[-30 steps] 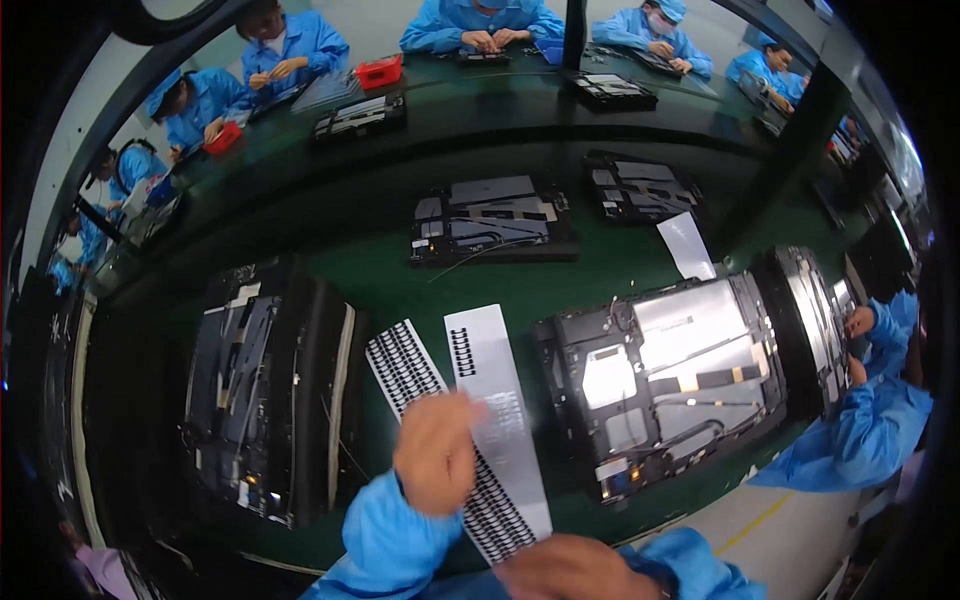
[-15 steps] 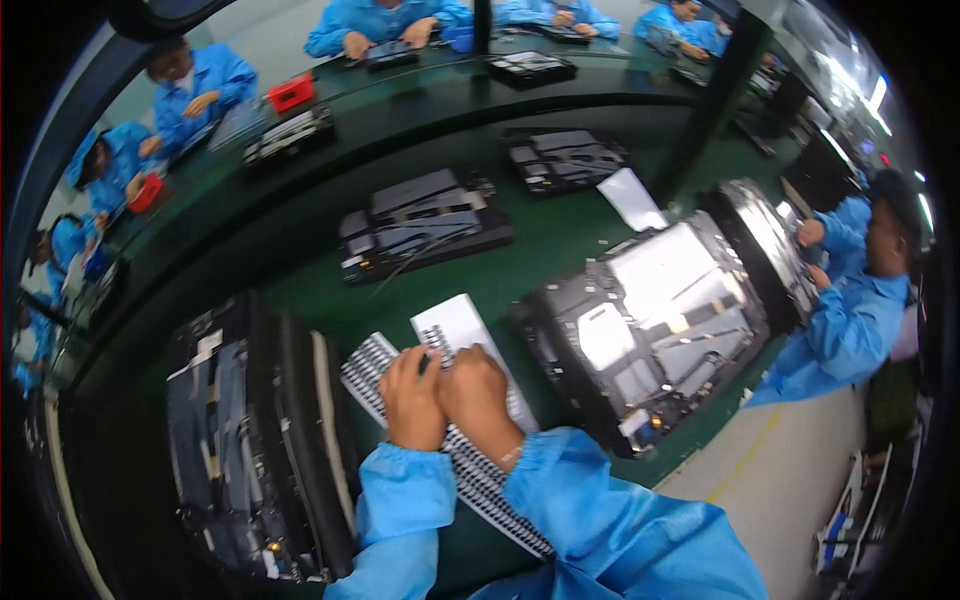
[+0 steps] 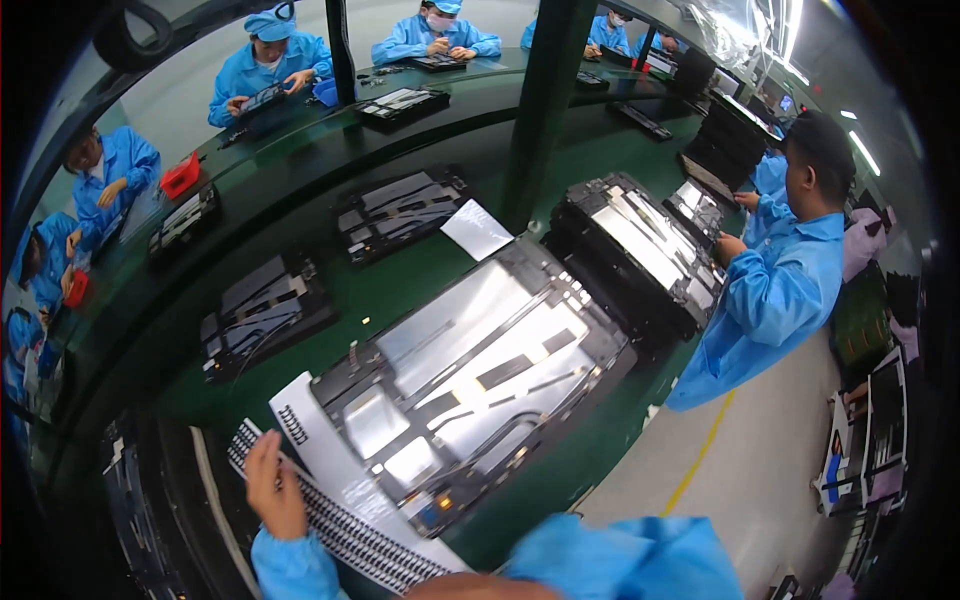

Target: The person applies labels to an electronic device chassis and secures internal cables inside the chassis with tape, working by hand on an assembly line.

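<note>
My left hand [image 3: 276, 487] rests on a long white sheet of small black printed labels [image 3: 340, 525], fingers extended and a little apart. At the lower edge my right hand [image 3: 482, 588] shows only in part, blurred, its fingers out of sight. A second white sheet [image 3: 300, 392], with a short row of labels, runs beside the first and partly under a large black tray [image 3: 335, 385]. Silver panels [image 3: 450, 325], dark strips and cables lie in that tray, just right of the sheets.
Two black trays of parts [image 3: 265, 310] [image 3: 400, 210] lie on the green bench [image 3: 350, 320]. A white paper [image 3: 475, 230] lies near a green post [image 3: 535, 130]. Tray stacks stand at the lower left [image 3: 165, 490] and right [image 3: 640, 250]. A co-worker [image 3: 770, 270] stands at right; others sit across.
The view has swung right. My hands, together over the label sheets before, are now apart; the right has dropped to the lower edge. The large tray appears nearer and covers part of a sheet.
</note>
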### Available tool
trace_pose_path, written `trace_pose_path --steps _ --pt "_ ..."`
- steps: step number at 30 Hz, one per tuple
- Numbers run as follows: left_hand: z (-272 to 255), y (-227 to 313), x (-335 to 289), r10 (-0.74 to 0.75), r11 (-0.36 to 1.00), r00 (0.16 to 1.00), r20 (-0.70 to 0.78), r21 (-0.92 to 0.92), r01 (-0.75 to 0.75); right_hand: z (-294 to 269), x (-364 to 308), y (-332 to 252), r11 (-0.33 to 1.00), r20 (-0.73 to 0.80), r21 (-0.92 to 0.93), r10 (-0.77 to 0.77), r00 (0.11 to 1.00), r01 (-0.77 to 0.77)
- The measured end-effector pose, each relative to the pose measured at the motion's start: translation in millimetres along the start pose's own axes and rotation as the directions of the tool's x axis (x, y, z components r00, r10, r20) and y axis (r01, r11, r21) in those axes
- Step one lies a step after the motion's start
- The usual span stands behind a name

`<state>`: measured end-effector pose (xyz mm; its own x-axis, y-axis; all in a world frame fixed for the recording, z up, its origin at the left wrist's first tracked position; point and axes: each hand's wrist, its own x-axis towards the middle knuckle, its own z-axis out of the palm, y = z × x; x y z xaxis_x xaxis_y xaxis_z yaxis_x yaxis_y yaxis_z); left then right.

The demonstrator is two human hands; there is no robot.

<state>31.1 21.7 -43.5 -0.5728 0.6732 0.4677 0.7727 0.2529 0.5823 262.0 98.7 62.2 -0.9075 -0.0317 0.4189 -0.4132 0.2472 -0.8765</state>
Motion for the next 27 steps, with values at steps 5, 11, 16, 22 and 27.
trace_pose_path --steps 5,11,16,22,27 --pt "-51 160 26 0.326 0.945 0.927 0.184 -0.082 -0.316 -142 -100 -44 0.846 -0.818 -0.043 0.276 0.505 -0.531" --pt "34 235 39 0.659 0.741 0.623 0.422 -0.218 -0.636 -164 -97 -5 0.754 -0.649 -0.322 0.265 0.713 -0.573" --pt "39 237 40 0.604 0.784 0.641 0.474 -0.206 -0.586 -171 -94 1 0.797 -0.697 -0.214 0.281 0.66 -0.565" --pt "41 239 43 0.601 0.788 0.641 0.478 -0.22 -0.575 -176 -93 -1 0.769 -0.701 -0.245 0.28 0.656 -0.59" --pt "44 232 32 0.505 0.812 0.522 0.688 -0.173 -0.558 -176 -93 3 0.727 -0.697 -0.291 0.284 0.658 -0.622"
